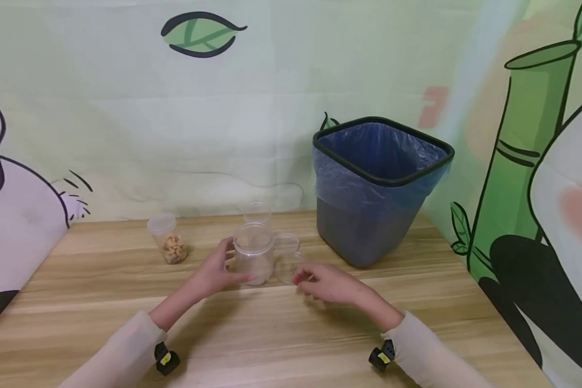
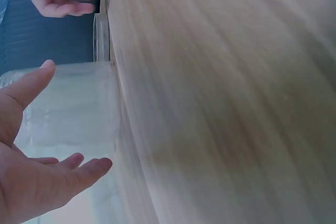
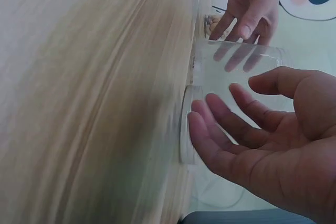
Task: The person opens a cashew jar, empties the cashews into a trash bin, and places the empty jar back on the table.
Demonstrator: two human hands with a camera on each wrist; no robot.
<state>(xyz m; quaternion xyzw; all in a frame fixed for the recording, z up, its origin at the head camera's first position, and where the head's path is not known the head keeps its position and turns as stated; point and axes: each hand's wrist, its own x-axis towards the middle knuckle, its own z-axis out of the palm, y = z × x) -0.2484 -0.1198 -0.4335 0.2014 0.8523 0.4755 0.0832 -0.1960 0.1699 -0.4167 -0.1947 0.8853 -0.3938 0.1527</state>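
Note:
A clear plastic jar (image 1: pixel 254 261) stands upright on the wooden table, see-through with no contents showing. My left hand (image 1: pixel 217 272) is at its left side, thumb and fingers spread apart around the wall; the left wrist view shows the thumb (image 2: pixel 34 85) overlapping the jar. To the right of the jar lies a clear round lid (image 1: pixel 289 268) with faint marks on it. My right hand (image 1: pixel 328 283) hovers at the lid's right edge, fingers relaxed and slightly bent, palm facing the jar. In the right wrist view its fingertips (image 3: pixel 197 121) overlap the lid (image 3: pixel 187 140).
Behind the jar are a second clear container (image 1: pixel 257 212) and another clear lid (image 1: pixel 287 243). A lidded clear jar of nuts (image 1: pixel 174 249) stands at the left. A grey bin with a blue liner (image 1: pixel 364 226) stands at the back right, against a printed cloth backdrop (image 1: pixel 213 134).

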